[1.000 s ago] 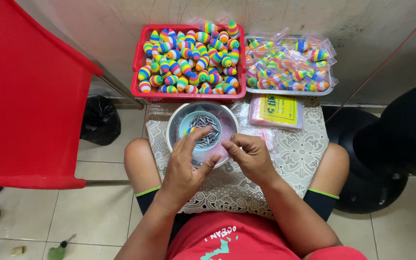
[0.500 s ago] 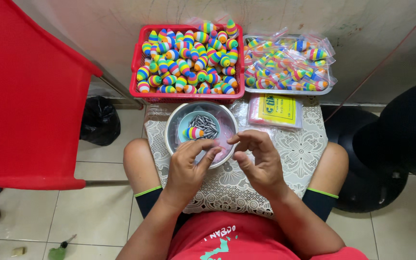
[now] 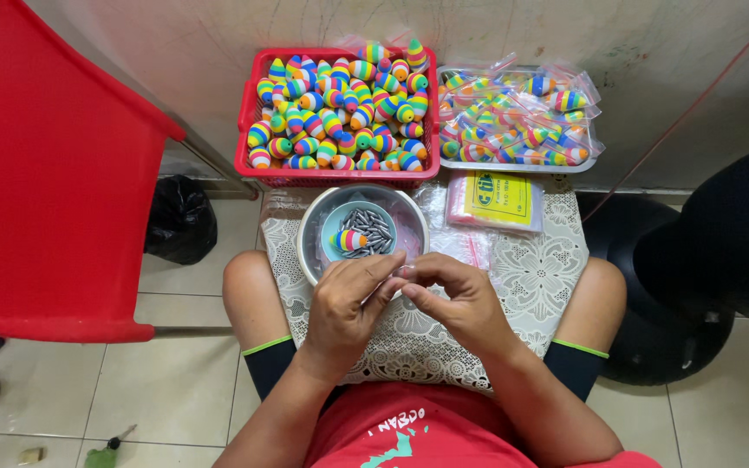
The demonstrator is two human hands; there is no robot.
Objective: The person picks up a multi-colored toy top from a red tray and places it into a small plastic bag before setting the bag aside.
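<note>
Both hands have drawn back from the bowl (image 3: 314, 234), left hand (image 3: 348, 303) and right hand (image 3: 457, 299) now pinching together on something small and clear, while a striped float (image 3: 348, 240) lies in the bowl among grey weights (image 3: 374, 227).

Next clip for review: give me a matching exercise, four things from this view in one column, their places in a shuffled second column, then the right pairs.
Things:
1. red basket
2. metal bowl
3. yellow-labelled packet
4. black bag

Places:
A. on the floor tiles, under the red chair's edge
B. at the wall, heaped with loose striped floats
C. just beyond the two hands, holding grey weights and one striped float
D. on the lace cloth, below the tray of bagged floats

Pairs: 1-B, 2-C, 3-D, 4-A
</note>
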